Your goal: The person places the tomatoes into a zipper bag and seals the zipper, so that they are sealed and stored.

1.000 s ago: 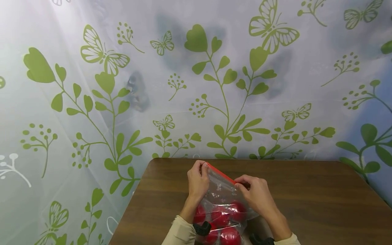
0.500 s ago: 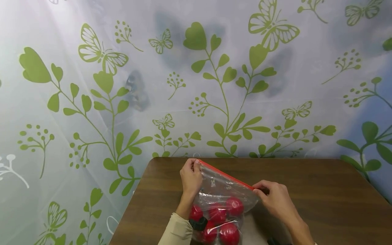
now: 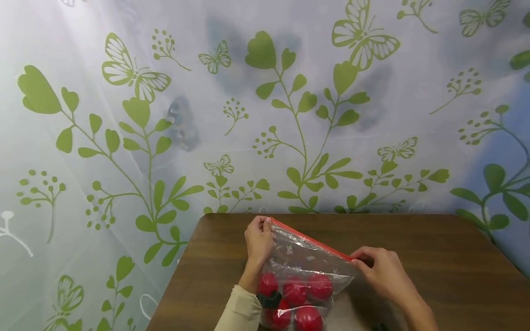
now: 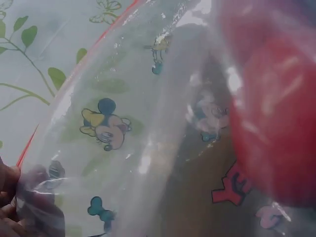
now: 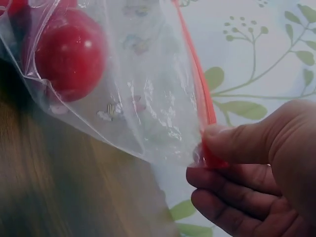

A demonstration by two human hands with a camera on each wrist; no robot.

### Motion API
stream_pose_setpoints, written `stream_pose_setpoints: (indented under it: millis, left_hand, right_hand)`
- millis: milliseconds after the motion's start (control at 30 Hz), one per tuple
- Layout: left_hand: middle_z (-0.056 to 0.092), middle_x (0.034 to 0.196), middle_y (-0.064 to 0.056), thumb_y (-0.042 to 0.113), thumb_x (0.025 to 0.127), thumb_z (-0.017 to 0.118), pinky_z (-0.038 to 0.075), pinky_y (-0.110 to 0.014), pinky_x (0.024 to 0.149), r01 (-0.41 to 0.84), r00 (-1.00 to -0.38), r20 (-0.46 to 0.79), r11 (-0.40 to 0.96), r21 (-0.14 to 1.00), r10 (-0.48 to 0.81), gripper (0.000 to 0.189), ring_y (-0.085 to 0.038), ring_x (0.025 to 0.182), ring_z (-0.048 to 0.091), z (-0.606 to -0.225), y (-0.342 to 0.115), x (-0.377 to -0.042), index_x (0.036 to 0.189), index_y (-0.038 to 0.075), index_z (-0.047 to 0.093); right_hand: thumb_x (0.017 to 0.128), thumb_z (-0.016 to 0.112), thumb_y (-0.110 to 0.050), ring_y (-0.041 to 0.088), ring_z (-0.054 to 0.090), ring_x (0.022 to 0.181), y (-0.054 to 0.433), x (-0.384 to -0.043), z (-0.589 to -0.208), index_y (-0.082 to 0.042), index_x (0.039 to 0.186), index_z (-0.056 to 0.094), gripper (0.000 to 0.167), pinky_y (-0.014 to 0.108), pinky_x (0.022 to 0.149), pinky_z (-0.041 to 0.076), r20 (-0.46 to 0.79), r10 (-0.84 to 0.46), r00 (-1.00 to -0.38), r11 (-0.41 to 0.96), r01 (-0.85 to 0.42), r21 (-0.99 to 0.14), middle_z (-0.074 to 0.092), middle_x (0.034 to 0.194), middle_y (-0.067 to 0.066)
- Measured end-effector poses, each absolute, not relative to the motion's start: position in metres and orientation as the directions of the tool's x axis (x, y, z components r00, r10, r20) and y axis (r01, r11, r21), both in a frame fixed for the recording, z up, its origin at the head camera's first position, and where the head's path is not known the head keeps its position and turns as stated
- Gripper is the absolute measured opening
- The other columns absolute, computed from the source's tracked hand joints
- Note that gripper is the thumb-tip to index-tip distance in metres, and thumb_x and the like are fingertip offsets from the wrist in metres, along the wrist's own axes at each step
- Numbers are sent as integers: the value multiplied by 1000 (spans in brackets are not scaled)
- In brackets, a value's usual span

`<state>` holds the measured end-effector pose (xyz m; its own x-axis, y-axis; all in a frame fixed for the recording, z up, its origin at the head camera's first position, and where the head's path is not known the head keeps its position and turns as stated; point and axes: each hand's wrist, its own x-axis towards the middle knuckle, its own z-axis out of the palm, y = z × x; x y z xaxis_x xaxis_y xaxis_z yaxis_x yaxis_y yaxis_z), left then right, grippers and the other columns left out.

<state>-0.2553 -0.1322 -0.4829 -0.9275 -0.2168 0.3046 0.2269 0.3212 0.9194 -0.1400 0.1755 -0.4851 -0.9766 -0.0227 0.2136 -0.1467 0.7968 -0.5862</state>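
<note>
A clear zip bag [image 3: 298,257] with a red zip strip along its top hangs between my two hands, its strip slanting down to the right. Several red balls [image 3: 308,318] lie in its lower part. My left hand [image 3: 260,239] pinches the strip's upper left end. At the lower right end, my right hand [image 3: 383,273] pinches the corner between thumb and finger. Up close in the right wrist view, that thumb presses on the red zip strip [image 5: 200,84]. The left wrist view shows cartoon prints on the plastic and a blurred red ball [image 4: 276,123] behind it.
A dark brown wooden table [image 3: 434,257] lies under the bag. Behind its far edge hangs a pale curtain [image 3: 232,128] with green leaves and butterflies. A black band [image 3: 269,299] is round my left wrist, in front of the bag.
My right hand has moved right and slightly down along the zip strip to its end, and the bag's top is stretched wider. My left hand shifted a little left, still pinching.
</note>
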Motion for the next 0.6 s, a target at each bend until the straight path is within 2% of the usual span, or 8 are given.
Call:
stream_pose_setpoints:
  millis: [100, 200, 300, 467, 600]
  left_hand:
    - [78, 85, -8, 12, 110, 63, 55, -29, 64, 205, -936, 289, 354, 913, -203, 15, -12, 68, 69, -488, -132, -258, 105, 5, 75]
    - [83, 101, -10, 19, 111, 62, 60, -39, 80, 185, -948, 267, 378, 907, -176, 19, -20, 88, 75, -493, -134, -258, 116, 6, 76]
    - [82, 114, -12, 25, 112, 62, 59, -47, 93, 162, -963, 230, 382, 910, -138, 27, -27, 105, 74, -496, -137, -257, 126, 5, 73]
    - [78, 123, -17, 24, 109, 65, 59, -51, 94, 108, -992, 127, 428, 897, -17, 40, -32, 110, 73, -498, -143, -255, 141, 0, 63]
    - [76, 125, -21, 22, 106, 68, 59, -56, 96, 89, -995, 49, 508, 857, 92, 47, -35, 111, 74, -500, -148, -253, 145, -2, 59]
  right_hand:
    - [100, 81, -24, 6, 66, 80, 174, -144, -489, -23, 102, 82, 3, 31, 70, 52, 184, -20, -983, 793, -127, -596, 79, 91, -15]
    - [101, 80, -23, 10, 69, 82, 174, -147, -495, -21, 103, 82, 4, 34, 72, 54, 156, 3, -988, 781, -95, -617, 80, 92, -13]
    - [100, 81, -22, 12, 71, 85, 178, -150, -501, -20, 105, 82, 5, 39, 74, 56, 153, 24, -988, 774, -78, -628, 81, 95, -11]
    - [98, 82, -21, 14, 70, 85, 185, -157, -514, -18, 104, 83, 7, 41, 77, 53, 191, 68, -979, 786, -65, -615, 82, 94, -7]
    - [97, 82, -18, 16, 70, 86, 192, -163, -525, -15, 104, 83, 8, 42, 79, 51, 194, 116, -974, 792, -27, -610, 83, 93, -4]
